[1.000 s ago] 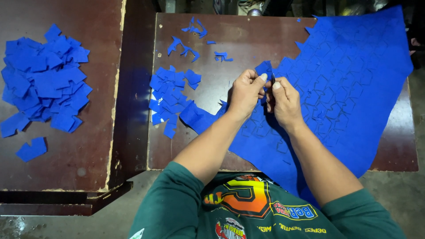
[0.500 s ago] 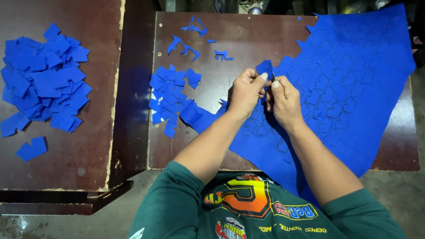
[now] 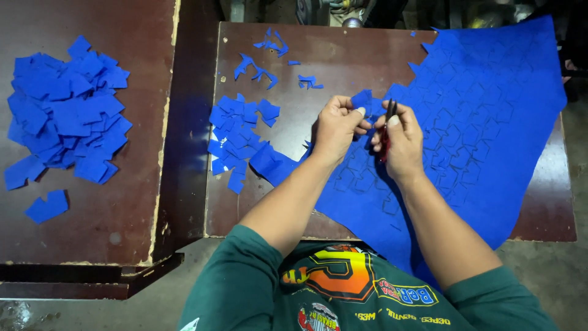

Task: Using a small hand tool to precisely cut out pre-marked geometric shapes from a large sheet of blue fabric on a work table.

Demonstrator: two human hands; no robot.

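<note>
**Inspector:** Left hand (image 3: 334, 127) is closed, thumb and fingers pinching a small blue piece (image 3: 361, 98) at its upper edge; the piece sticks up just above the fingertips.

**Clerk:** And the other hand?

**Inspector:** Right hand (image 3: 399, 140) sits just beside the left, nearly touching it; it is closed around a slim dark tool with a red handle (image 3: 387, 119), whose tip points up beside the pinched piece.

**Clerk:** What lies beneath them?

**Inspector:** A large blue sheet (image 3: 490, 122), marked with cut outlines, runs under both hands and spreads off to the right of the right hand; it rests on a dark brown table (image 3: 331, 58).

**Clerk:** Loose stock?

**Inspector:** A small heap of cut blue pieces (image 3: 239, 132) lies near the left hand, to its left; a larger heap (image 3: 64, 113) lies well apart, farther left, on a second table (image 3: 86, 214).
</note>
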